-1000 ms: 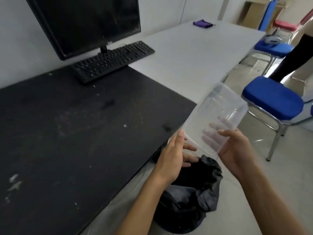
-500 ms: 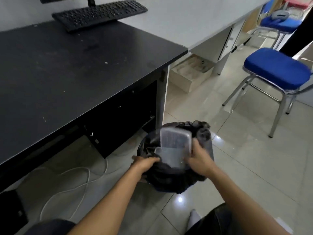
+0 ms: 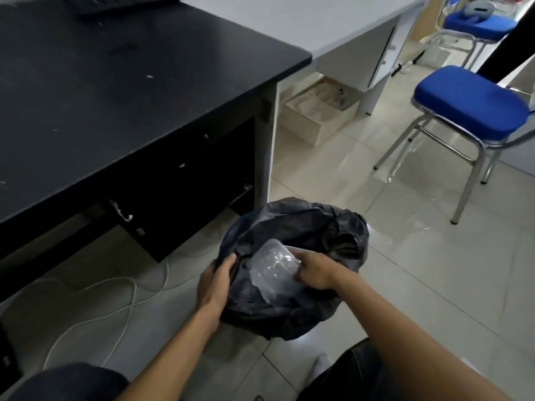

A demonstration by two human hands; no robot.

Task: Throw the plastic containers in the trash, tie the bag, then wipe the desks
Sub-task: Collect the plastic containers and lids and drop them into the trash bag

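Glossy pale floor tiles [image 3: 405, 270] fill most of the shot, with a dusty black desk top [image 3: 115, 96] up past the left fingers and a light grey desk [image 3: 318, 21] butted against it further back. A blue padded chair on chrome legs [image 3: 469, 105] sits well beyond the right fingers, and a loose white cable [image 3: 115, 308] snakes over the floor outside the left wrist.

Step-wise, the person is mid first job: binning the containers. The left hand [image 3: 215, 282] has its fingers curled over the near rim of the crumpled black plastic trash bag [image 3: 304, 227], holding the mouth open. The right hand [image 3: 315, 270] grips the edge of a clear, rounded-rectangle plastic container [image 3: 272, 264], fingers curled on it, and the tub lies tilted in the bag's mouth between the two sets of fingers, only partly sunk in.

Next move looks like letting go and giving it a shove deeper so the bag can gather shut above it. That tub is stiff and slick, so it'll probably slide fine, but a corner could snag the thin film. Tying and wiping haven't started, going by the specks on the black top.
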